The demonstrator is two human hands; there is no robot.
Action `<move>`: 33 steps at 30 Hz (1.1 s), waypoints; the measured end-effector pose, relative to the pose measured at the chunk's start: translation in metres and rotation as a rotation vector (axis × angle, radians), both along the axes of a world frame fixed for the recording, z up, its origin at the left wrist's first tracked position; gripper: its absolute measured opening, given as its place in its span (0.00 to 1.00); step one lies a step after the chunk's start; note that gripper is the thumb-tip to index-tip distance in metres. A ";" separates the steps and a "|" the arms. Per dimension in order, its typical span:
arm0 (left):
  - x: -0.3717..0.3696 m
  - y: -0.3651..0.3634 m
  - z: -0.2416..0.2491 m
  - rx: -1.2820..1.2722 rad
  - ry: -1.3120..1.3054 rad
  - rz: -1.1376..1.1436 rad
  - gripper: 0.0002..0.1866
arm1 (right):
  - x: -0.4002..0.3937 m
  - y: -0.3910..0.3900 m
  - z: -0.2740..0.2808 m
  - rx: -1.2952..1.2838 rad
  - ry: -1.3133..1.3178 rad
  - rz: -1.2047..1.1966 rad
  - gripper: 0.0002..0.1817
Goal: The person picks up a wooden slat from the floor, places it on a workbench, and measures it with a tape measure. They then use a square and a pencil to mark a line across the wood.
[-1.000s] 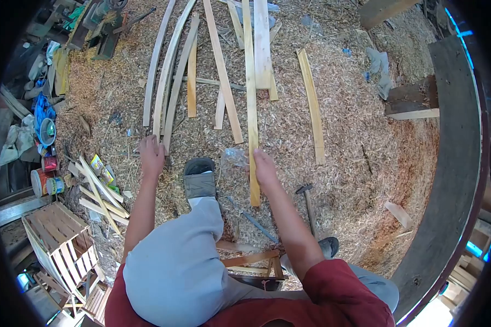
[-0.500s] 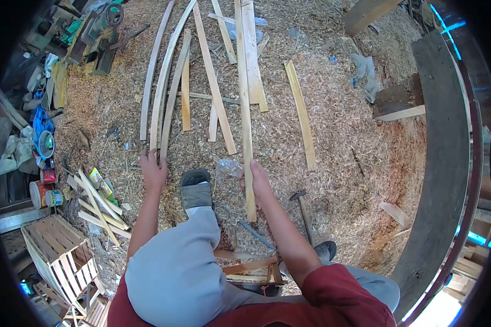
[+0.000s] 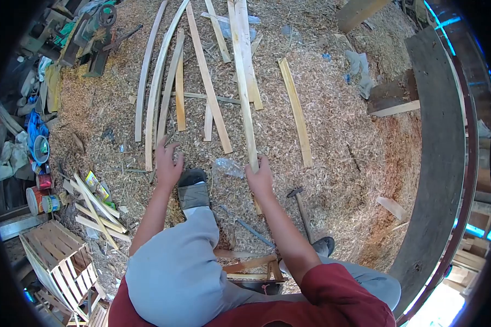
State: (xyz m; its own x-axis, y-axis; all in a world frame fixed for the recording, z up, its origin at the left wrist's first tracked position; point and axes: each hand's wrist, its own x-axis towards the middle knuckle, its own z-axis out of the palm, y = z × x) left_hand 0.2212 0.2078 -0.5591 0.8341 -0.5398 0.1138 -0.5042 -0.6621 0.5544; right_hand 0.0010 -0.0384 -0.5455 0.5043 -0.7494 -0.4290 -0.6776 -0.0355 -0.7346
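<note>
My right hand [image 3: 260, 179] is wrapped around the near part of a long pale wooden strip [image 3: 245, 111], which runs away from me over the shavings. A bit of wood shows below this hand, beside the wrist. My left hand [image 3: 169, 166] has its fingers spread, with the fingertips right by the near end of a narrow strip [image 3: 171, 84]. Just left of it lies a long curved strip [image 3: 156, 87]. Several more strips, such as a reddish one [image 3: 208, 79], lie beyond my hands. Between the hands is a crumpled clear plastic piece [image 3: 229, 167].
A hammer [image 3: 301, 212] lies right of my right forearm, and a yellowish strip [image 3: 296, 111] farther off. Offcuts [image 3: 99, 212] are piled at left, near a wooden crate [image 3: 57, 250]. A dark beam [image 3: 447, 125] runs along the right. My sandalled foot [image 3: 193, 191] rests between my arms.
My left hand has come off the ends of the left strips, shifting right with its fingers spreading. My right hand has turned over, with its back now upward, on the long strip.
</note>
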 end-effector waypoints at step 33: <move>-0.003 -0.028 0.031 -0.069 0.091 -0.092 0.13 | -0.011 0.005 -0.013 -0.175 -0.151 0.009 0.24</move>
